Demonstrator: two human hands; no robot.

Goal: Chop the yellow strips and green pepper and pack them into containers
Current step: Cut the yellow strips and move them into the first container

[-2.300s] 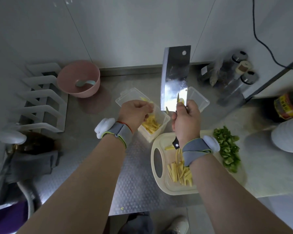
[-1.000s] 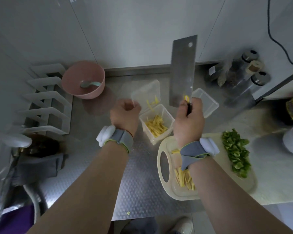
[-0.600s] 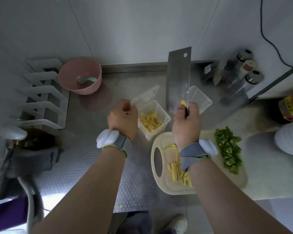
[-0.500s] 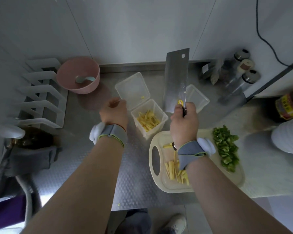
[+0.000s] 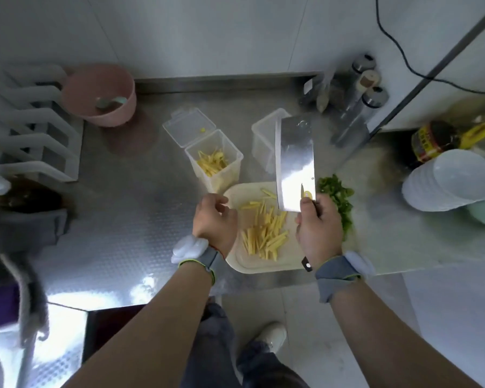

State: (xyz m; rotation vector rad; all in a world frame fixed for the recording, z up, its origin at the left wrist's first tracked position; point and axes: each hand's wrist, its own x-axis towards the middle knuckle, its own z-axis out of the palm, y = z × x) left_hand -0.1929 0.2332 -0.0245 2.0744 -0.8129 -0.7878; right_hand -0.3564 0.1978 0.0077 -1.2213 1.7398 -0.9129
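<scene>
A pile of yellow strips (image 5: 265, 233) lies on the cream cutting board (image 5: 252, 264). My right hand (image 5: 318, 231) grips the cleaver (image 5: 294, 163) by its handle, blade flat and raised over the board's far edge. My left hand (image 5: 214, 222) hovers at the board's left edge, fingers loosely curled, holding nothing. Chopped green pepper (image 5: 338, 201) sits on the board's right side, partly hidden by my right hand. A clear container (image 5: 235, 163) with its lid flipped back holds yellow strips. Behind the cleaver stands a second clear container (image 5: 263, 138).
A pink bowl (image 5: 101, 93) with a spoon stands at the back left beside a white rack (image 5: 37, 127). Spice jars (image 5: 356, 91) stand at the back right. A sauce bottle (image 5: 434, 138) and stacked white bowls (image 5: 451, 177) sit at the right. The metal counter edge runs near my feet.
Both hands have come back from the containers toward the board. The cleaver has dropped lower and tilted flat. My left hand moved right to the board's left edge.
</scene>
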